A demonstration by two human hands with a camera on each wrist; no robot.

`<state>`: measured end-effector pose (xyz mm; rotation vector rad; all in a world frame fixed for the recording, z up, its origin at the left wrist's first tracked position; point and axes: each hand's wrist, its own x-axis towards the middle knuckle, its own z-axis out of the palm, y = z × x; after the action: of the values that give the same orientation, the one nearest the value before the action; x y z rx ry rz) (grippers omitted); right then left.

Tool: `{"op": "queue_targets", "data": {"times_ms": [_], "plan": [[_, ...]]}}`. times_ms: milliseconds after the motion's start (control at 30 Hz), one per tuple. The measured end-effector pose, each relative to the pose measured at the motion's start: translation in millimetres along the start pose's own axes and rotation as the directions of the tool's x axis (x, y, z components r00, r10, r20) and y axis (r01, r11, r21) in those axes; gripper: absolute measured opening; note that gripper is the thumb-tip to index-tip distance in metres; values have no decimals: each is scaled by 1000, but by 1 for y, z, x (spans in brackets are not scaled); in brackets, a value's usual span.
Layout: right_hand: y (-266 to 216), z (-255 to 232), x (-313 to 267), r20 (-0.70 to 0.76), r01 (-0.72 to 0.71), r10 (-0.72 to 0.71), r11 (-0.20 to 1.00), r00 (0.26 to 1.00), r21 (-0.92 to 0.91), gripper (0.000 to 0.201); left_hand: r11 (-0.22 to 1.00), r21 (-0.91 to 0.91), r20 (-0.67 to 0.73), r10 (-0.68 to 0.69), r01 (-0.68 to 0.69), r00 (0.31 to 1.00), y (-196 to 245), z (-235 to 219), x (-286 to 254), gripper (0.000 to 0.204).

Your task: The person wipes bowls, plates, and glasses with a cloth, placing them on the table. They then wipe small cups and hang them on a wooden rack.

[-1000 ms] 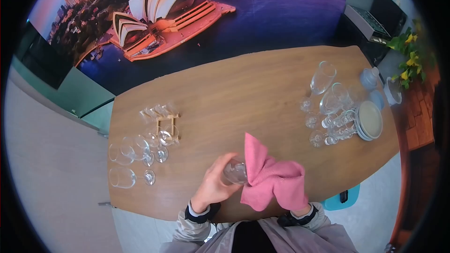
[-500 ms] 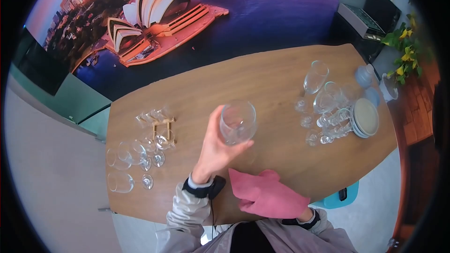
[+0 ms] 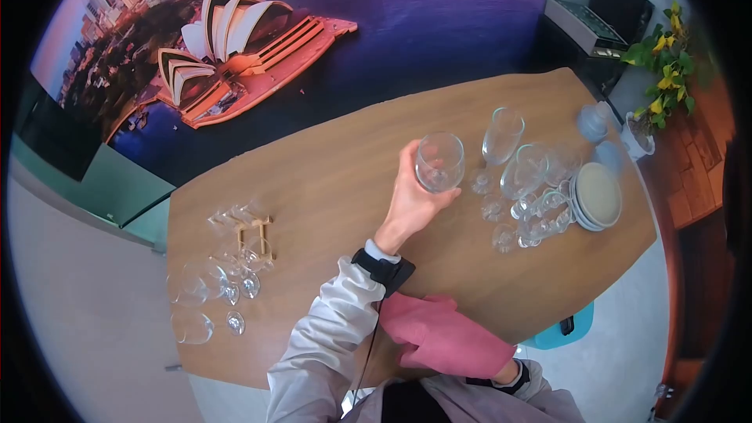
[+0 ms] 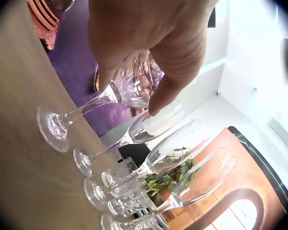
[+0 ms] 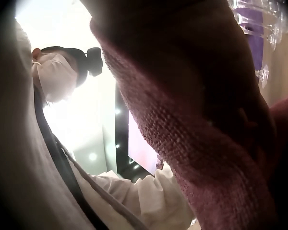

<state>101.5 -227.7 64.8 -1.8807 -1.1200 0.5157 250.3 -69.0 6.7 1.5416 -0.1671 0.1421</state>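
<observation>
Wine glass [image 3: 439, 161] is in the left hand [image 3: 411, 202], held by the bowl w/ fingers and thumb curled round it, over the tabletop [image 3: 337, 188] right of centre, just left of the glass cluster [image 3: 521, 188]. Wrist view shows its foot [image 4: 53, 127] at or just above the wood; can't tell if it touches. Judgement: light, thin-walled, fragile, smooth so slippery; bowl grip is ok w/ gentle pressure, the stem is the safer hold, and the foot should go down flat w/o knocking neighbours.

Right hand is near the body at the near edge, mostly hidden under the pink cloth [image 3: 446, 337], which is soft and bunched; it seems wrapped in the cloth, but finger pose can't be told. Hands are well apart.

Further out: stack of plates [image 3: 599, 196] right of the cluster, a pale blue jar [image 3: 591, 121] beyond them. Far left, more glasses [image 3: 207, 290] lie on their sides by a small wooden stand [image 3: 254, 231]. Plant w/ yellow flowers [image 3: 662, 47] far right.
</observation>
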Motion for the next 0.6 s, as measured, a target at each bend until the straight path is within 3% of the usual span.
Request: {"op": "queue_targets", "data": {"times_ms": [433,567,600], "plan": [[3,-17,12,-127,162,-155,985,980,53,26,996,90,-8,-20,21,1000,-24,12,25,102],[8,-7,17,-153,226,-210,969,966,96,31,999,23,-65,-24,26,998,-27,14,22,103],[8,-1,25,-120,258,-244,959,962,117,31,990,124,-52,71,-64,996,-31,15,22,102]]}}
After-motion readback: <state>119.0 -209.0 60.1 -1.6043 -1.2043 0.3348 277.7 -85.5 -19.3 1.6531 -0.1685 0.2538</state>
